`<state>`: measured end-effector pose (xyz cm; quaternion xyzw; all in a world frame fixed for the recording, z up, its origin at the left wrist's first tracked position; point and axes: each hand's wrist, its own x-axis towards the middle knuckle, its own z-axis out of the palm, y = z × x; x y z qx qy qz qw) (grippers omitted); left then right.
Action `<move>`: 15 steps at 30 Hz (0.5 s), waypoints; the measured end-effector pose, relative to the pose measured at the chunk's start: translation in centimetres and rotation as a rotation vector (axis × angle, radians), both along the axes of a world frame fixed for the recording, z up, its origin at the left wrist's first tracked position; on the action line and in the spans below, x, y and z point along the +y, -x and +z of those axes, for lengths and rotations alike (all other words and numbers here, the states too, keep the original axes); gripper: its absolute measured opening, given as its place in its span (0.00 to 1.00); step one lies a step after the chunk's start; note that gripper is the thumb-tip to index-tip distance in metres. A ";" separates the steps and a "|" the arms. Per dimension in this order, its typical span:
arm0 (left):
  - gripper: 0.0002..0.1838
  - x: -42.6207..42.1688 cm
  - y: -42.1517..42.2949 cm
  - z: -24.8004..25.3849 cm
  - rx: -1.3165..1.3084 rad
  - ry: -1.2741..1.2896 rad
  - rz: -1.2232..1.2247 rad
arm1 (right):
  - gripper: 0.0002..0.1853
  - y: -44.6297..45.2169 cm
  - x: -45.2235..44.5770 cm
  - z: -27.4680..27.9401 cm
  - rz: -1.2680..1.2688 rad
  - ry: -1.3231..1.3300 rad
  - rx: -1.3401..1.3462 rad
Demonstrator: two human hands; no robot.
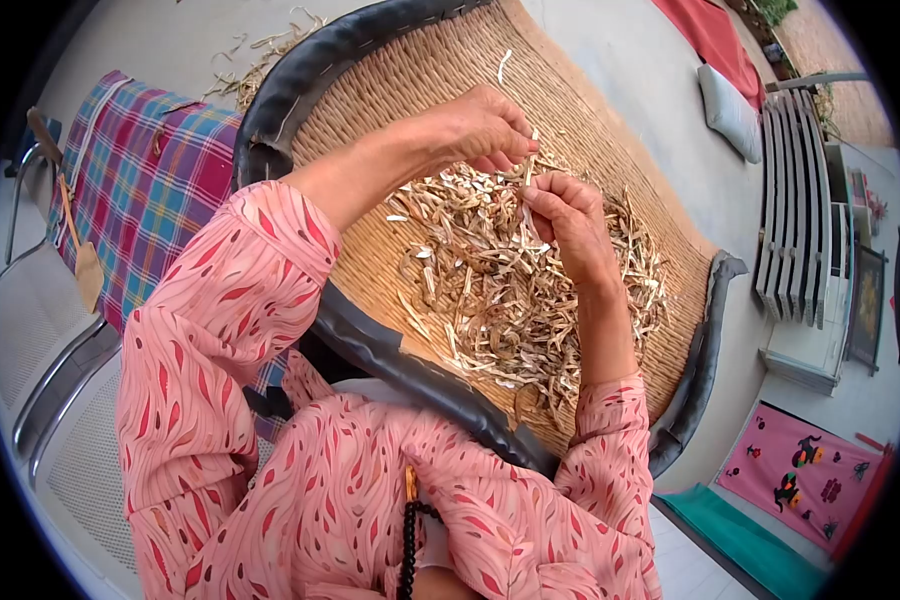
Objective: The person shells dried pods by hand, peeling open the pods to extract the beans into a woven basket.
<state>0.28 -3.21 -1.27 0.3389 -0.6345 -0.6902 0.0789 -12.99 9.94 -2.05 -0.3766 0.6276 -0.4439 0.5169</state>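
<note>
My left hand [482, 130] reaches in from the left, its thumb and fingers pinched on the upper end of a pale dried strip [528, 172]. Just below and to the right, my right hand [573, 218] grips the lower part of the same strip with thumb and forefinger. Under both hands lies a heap of dried strips [500, 300], brown and cream, curled and broken. The heap rests in a woven tray [370, 110] with a black padded rim. What kind of plant the strips come from I cannot tell.
A plaid cloth [160, 190] hangs over a seat at the left, beside metal chairs [85, 440]. More dried strips [260, 65] lie on the floor beyond the tray. On the right are a pale cushion [730, 112], stacked slatted panels [795, 205] and a pink mat [800, 470].
</note>
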 end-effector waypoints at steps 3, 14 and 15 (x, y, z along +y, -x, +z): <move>0.05 0.5 0.6 -0.5 0.078 -0.013 -0.005 | 0.11 -0.6 -0.4 -0.6 0.004 0.057 -0.044; 0.07 -1.6 -0.1 0.5 0.273 -0.109 0.465 | 0.10 -8.2 -1.2 -8.5 0.286 0.282 1.038; 0.07 -1.7 -0.1 0.4 0.268 -0.115 0.448 | 0.10 -8.9 -1.8 -9.2 0.294 0.265 1.096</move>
